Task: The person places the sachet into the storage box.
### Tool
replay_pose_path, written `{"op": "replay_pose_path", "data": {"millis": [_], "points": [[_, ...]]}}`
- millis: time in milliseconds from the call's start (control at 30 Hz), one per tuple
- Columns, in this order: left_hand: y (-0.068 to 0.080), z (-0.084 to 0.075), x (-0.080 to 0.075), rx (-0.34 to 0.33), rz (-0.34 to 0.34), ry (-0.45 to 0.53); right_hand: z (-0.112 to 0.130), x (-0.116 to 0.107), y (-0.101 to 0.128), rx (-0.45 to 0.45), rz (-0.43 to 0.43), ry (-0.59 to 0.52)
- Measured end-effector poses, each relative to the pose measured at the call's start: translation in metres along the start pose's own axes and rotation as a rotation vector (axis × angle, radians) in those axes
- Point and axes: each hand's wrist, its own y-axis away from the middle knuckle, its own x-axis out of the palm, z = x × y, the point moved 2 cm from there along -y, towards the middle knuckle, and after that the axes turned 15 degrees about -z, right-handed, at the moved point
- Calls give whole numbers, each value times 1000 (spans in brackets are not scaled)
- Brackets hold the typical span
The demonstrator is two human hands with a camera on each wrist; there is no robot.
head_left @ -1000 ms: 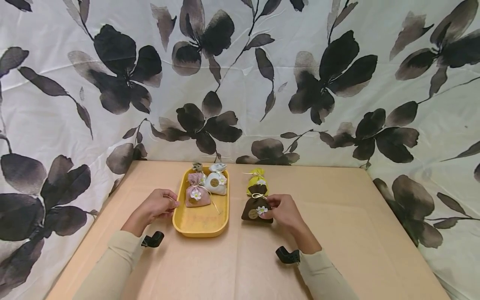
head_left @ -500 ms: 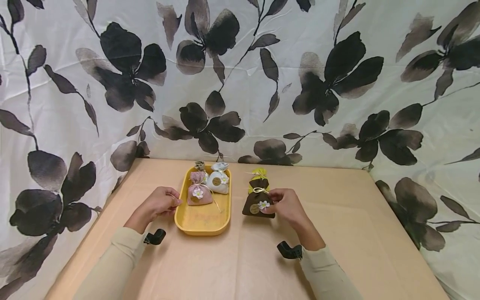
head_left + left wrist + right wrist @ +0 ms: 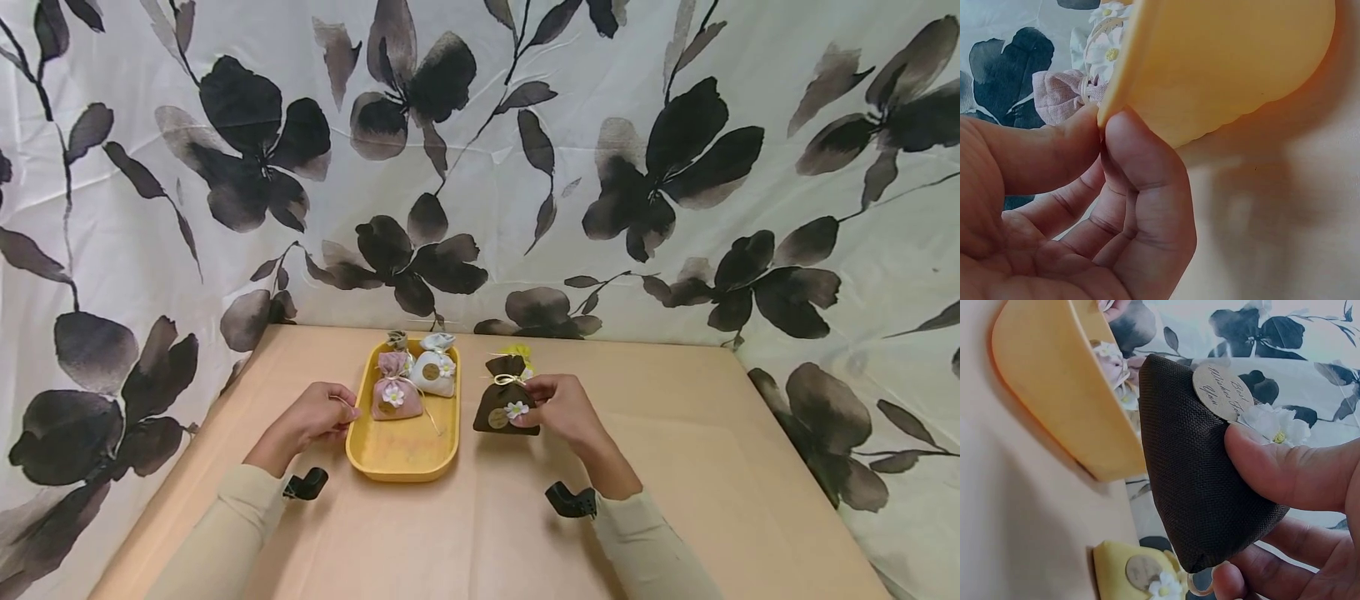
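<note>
My right hand (image 3: 566, 412) grips a dark brown fabric pouch (image 3: 495, 410) by its side, thumb across the front near a white flower and a round tag. In the right wrist view the brown pouch (image 3: 1191, 469) hangs above the table. Behind it stands a yellow pouch (image 3: 525, 357), partly hidden. My left hand (image 3: 318, 418) pinches the left rim of a yellow tray (image 3: 401, 462) between thumb and forefinger, as the left wrist view confirms. Inside the tray sit a pink pouch (image 3: 397, 398), a pale blue-white pouch (image 3: 433, 375) and a greyish pouch (image 3: 397, 339), mostly hidden.
A beige cloth covers the table (image 3: 667, 433). Close behind its far edge hangs a white curtain (image 3: 510, 208) with dark flowers. Each wrist carries a small black camera.
The brown pouch has risen off the table and shifted slightly left, toward the tray, in my right hand. My left hand keeps its hold on the tray's rim.
</note>
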Motion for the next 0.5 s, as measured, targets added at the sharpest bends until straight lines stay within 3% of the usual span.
{"op": "replay_pose_path", "data": {"millis": [500], "points": [[5, -1, -1, 11, -5, 17, 21, 19, 2, -51, -12, 28]]}}
